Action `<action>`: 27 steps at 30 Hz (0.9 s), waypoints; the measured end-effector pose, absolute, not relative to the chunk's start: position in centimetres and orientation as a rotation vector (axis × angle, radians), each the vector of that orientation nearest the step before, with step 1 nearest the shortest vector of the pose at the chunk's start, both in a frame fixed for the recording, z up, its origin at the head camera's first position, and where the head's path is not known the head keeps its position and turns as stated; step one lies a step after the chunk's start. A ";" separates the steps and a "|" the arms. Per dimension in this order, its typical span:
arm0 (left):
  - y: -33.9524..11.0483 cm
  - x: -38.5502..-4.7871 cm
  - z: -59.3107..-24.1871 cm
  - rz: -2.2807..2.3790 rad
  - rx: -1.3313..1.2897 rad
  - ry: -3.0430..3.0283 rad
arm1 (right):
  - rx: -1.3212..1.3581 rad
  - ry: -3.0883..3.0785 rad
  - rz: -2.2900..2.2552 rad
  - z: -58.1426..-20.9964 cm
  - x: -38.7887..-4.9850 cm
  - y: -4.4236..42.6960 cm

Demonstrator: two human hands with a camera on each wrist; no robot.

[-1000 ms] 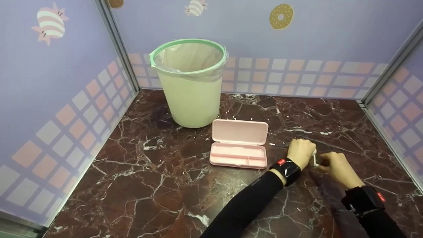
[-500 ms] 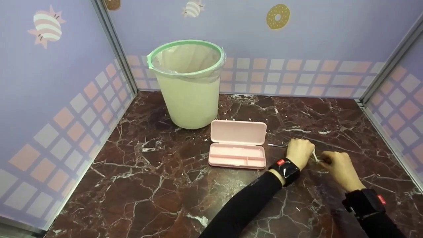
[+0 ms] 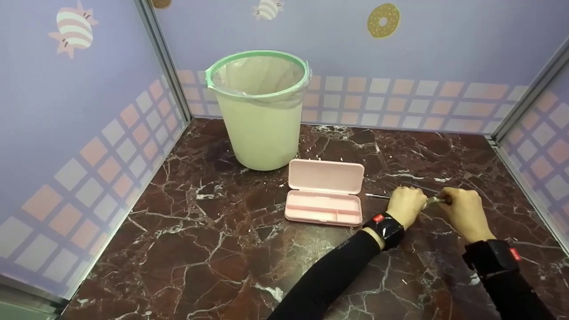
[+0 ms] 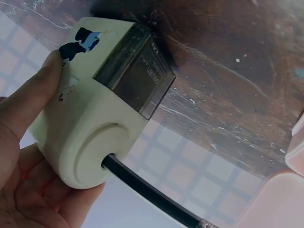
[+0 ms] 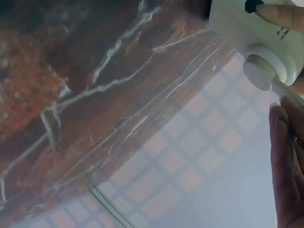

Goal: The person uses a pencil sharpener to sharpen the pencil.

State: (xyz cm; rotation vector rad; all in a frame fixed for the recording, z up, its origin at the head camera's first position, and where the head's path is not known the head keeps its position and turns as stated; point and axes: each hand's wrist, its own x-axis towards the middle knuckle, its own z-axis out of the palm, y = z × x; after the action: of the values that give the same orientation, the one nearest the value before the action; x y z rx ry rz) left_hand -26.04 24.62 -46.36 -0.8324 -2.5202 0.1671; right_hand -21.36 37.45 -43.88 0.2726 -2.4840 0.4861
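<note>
My left hand (image 3: 405,206) grips a cream pencil sharpener (image 4: 85,109) with a dark see-through front part and penguin stickers. A dark pencil (image 4: 152,194) sticks out of the hole in its side, pointing left toward the pink case. On the sharpener's opposite side, my right hand (image 3: 464,213) pinches the crank handle (image 5: 287,92) between thumb and fingers; in the right wrist view the round crank hub (image 5: 258,72) shows beside the body. In the head view my left hand hides most of the sharpener.
An open pink pencil case (image 3: 324,209) with divided compartments lies left of my left hand. Behind it stands a pale bin (image 3: 262,133) with a green rim and a plastic liner. Small white bits lie on the marbled table (image 3: 186,266). Patterned panels enclose the back and sides.
My right hand has moved up and slightly right in the head view with the crank handle, which has turned. My left hand stays around the sharpener.
</note>
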 end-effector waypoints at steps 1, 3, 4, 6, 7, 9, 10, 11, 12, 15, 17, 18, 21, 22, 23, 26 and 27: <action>24.6 -26.1 -46.4 0.159 -0.838 -2.516 | 0.266 -2.482 0.477 -43.9 -21.5 37.4; 24.6 -26.1 -46.4 0.145 -0.845 -2.508 | 0.251 -2.477 0.472 -43.8 -21.9 37.4; 24.6 -26.1 -46.4 0.142 -0.848 -2.503 | 0.243 -2.473 0.469 -43.8 -22.1 37.4; 24.7 -26.1 -46.4 0.127 -0.849 -2.496 | 0.227 -2.471 0.460 -43.7 -22.6 37.4; 24.7 -26.0 -46.4 0.124 -0.847 -2.495 | 0.219 -2.475 0.459 -43.7 -22.9 37.5; 24.7 -26.0 -46.4 0.112 -0.844 -2.496 | 0.205 -2.488 0.456 -43.8 -23.5 37.6; 24.7 -26.0 -46.4 0.106 -0.843 -2.497 | 0.199 -2.493 0.459 -43.9 -23.8 37.6; 24.7 -26.0 -46.5 0.100 -0.843 -2.498 | 0.194 -2.500 0.461 -43.9 -24.1 37.7; 24.7 -26.0 -46.5 0.098 -0.846 -2.497 | 0.192 -2.505 0.465 -44.0 -24.3 37.8; 24.5 -26.1 -46.7 0.106 -0.849 -2.490 | 0.199 -2.512 0.487 -44.4 -24.9 37.9; 24.4 -26.2 -46.8 0.116 -0.845 -2.479 | 0.202 -2.513 0.498 -44.6 -25.2 37.9; 24.3 -26.2 -46.9 0.121 -0.842 -2.473 | 0.205 -2.514 0.503 -44.7 -25.4 37.8; 24.0 -26.4 -46.9 0.119 -0.834 -2.460 | 0.204 -2.515 0.512 -45.0 -25.9 37.8; 23.9 -26.4 -46.8 0.115 -0.835 -2.459 | 0.200 -2.517 0.515 -45.1 -26.0 37.8; 23.9 -26.4 -46.8 0.109 -0.837 -2.460 | 0.199 -2.521 0.517 -45.2 -26.2 37.8; 23.8 -26.4 -46.7 0.095 -0.845 -2.471 | 0.201 -2.531 0.535 -45.5 -26.6 37.9; 23.8 -26.4 -46.7 0.092 -0.844 -2.475 | 0.202 -2.535 0.542 -45.6 -26.7 37.9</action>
State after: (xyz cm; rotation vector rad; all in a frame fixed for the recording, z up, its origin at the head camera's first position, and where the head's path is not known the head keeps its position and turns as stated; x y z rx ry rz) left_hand -26.36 23.78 -46.67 -0.8435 -2.4748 0.0921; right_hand -26.70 37.91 -45.64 0.2024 -2.5350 0.5419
